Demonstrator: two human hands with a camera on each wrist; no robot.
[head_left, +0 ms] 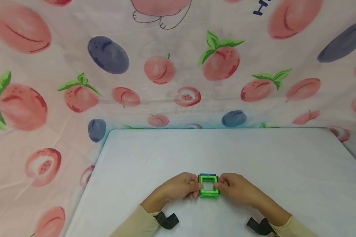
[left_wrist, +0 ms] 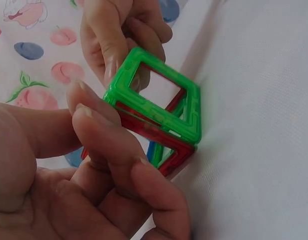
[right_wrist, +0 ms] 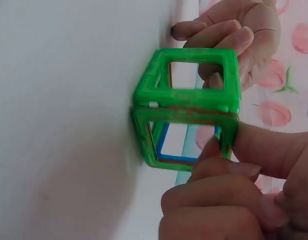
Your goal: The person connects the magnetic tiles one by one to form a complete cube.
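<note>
A small open-framed cube of magnetic tiles (head_left: 209,195) sits on the white table between both hands. Green frames form its top and near side; red and blue frames show on other sides in the wrist views. My left hand (head_left: 182,187) holds the cube at its left side, the thumb at the top edge. On the opposite side my right hand (head_left: 238,188) pinches it between thumb and fingers. In the right wrist view, one right fingertip (right_wrist: 210,150) is at the window of a green-edged tile (right_wrist: 186,116). Fingers hide part of the cube's sides.
The white tabletop (head_left: 154,148) spreads around the hands and ends at a far edge. Behind and to the left hangs a pink cloth (head_left: 154,39) printed with fruit. Black wrist mounts (head_left: 167,220) sit at both sleeves.
</note>
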